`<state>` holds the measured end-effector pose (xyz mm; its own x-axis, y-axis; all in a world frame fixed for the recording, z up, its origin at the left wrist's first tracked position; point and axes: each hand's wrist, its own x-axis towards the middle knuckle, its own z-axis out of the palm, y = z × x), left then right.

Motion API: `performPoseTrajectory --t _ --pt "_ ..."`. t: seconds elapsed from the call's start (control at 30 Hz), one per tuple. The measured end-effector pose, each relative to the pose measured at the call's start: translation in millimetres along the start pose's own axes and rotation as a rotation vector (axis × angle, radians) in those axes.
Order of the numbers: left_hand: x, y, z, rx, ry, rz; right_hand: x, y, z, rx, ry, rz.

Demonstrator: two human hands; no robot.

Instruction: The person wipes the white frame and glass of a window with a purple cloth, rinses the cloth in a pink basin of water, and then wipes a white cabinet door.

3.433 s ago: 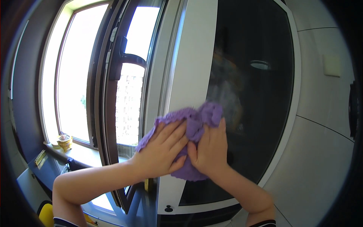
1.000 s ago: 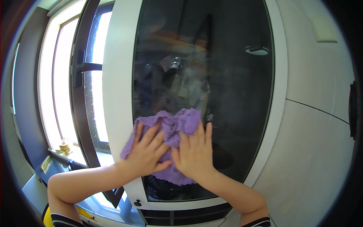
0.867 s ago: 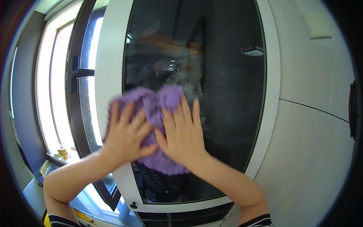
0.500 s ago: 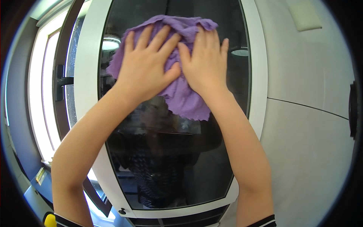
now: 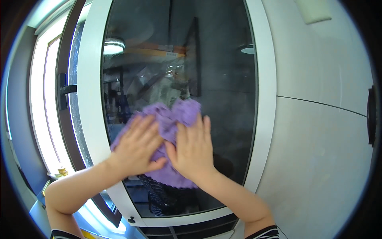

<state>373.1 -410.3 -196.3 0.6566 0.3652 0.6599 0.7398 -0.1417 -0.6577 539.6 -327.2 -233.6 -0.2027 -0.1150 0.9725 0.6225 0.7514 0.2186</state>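
A crumpled purple cloth [image 5: 169,129] lies against the dark glass panel [image 5: 227,103] of a white-framed door [image 5: 264,103]. On the cloth's left part, my left hand [image 5: 137,149] rests flat, fingers stretched out and slightly blurred. My right hand [image 5: 194,151] presses flat on its right part, with the fingertips pointing up. Both hands are open over the cloth, thumbs toward each other. A bunched fold of cloth stands above the right fingertips, and its lower edge hangs below the palms. Reflections of lamps and a dark patterned garment show in the glass.
A small dark knob [image 5: 131,220] sits at the door frame's lower left corner. Left of the door is a dark-framed window [image 5: 68,51] with a black handle [image 5: 67,90]. Pale wall panels [image 5: 318,131] line the right side, with a dark fixture [image 5: 371,116] at the far right.
Both hands have slid down the glass with the purple cloth, from the upper part to the lower middle, and slightly left. The elbows are bent more, and the upper glass is uncovered.
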Motion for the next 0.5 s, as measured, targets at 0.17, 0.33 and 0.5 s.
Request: performPoseTrajectory --t 0.17,0.33,0.5 --pt "45.3 -42.8 -34.1 0.200 0.152 -0.161 102.6 16.9 1.7 0.021 0.181 -0.138" --pt "113.3 -66.8 -39.0 0.315 0.384 -0.199 175.9 56.0 -8.2 -0.105 0.409 -0.098" --pt "189.4 -66.2 -22.7 0.304 0.575 -0.134 204.4 119.0 -24.9 -0.288 0.517 -0.005"
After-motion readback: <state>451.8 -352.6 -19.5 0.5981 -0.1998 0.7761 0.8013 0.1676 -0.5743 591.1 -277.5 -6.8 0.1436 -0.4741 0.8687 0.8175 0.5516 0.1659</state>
